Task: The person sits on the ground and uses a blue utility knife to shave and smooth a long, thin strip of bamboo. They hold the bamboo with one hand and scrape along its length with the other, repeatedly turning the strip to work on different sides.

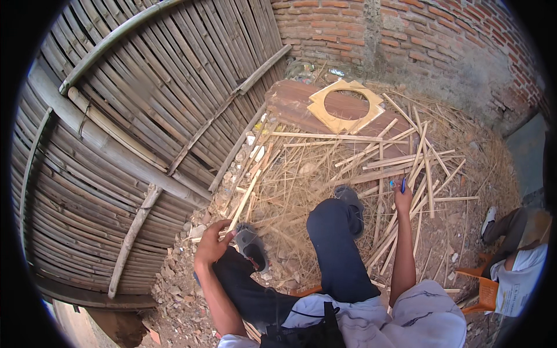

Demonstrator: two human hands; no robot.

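Note:
My left hand point(213, 243) is closed around the near end of a pale bamboo strip point(247, 197), which slants up and away above my left shoe. Out to the right, my right hand point(402, 200) grips a slim blue pen-like tool point(403, 185); its exact kind is too small to tell. Just beyond and beside that hand lie several loose bamboo strips point(431, 185), crossed over one another on the ground. My legs are spread, with a dark grey shoe point(250, 246) near the left hand.
A bamboo-slat wall point(133, 116) rises on the left, a brick wall point(418, 35) behind. A yellowish star-edged ring frame point(320, 120) lies on a brown sheet point(290, 104). Dry straw point(290, 197) and rubble cover the ground. Another person point(519, 272) sits on an orange chair point(487, 294) at right.

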